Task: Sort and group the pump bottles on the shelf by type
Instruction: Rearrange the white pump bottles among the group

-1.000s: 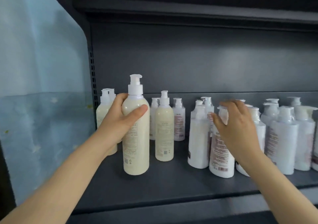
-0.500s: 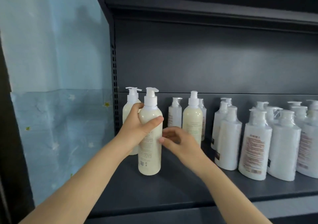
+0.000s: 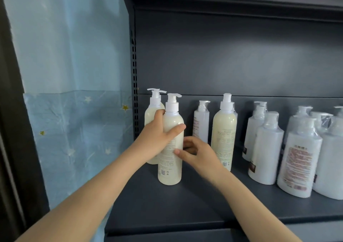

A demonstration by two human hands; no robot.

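Note:
My left hand (image 3: 157, 136) grips a tall cream pump bottle (image 3: 169, 167) that stands upright on the dark shelf (image 3: 185, 208), near its left end. Right behind it stands another cream bottle (image 3: 151, 111), partly hidden by my hand. My right hand (image 3: 198, 152) reaches in beside the held bottle, fingers apart, fingertips touching its side at label height. A third cream bottle (image 3: 224, 130) stands just right of that hand, with a slim white bottle (image 3: 201, 123) behind. White wrapped pump bottles (image 3: 298, 158) crowd the shelf's right half.
The shelf's perforated upright (image 3: 134, 85) and a blue star-patterned sheet (image 3: 74, 111) bound the left side. Another shelf board (image 3: 232, 2) runs overhead. A strip of bare shelf lies in front of the bottles, up to the front edge.
My right hand left the white bottles on the right and came across to the cream bottle in my left hand. That bottle now stands by the left cream bottle. The view shifted left.

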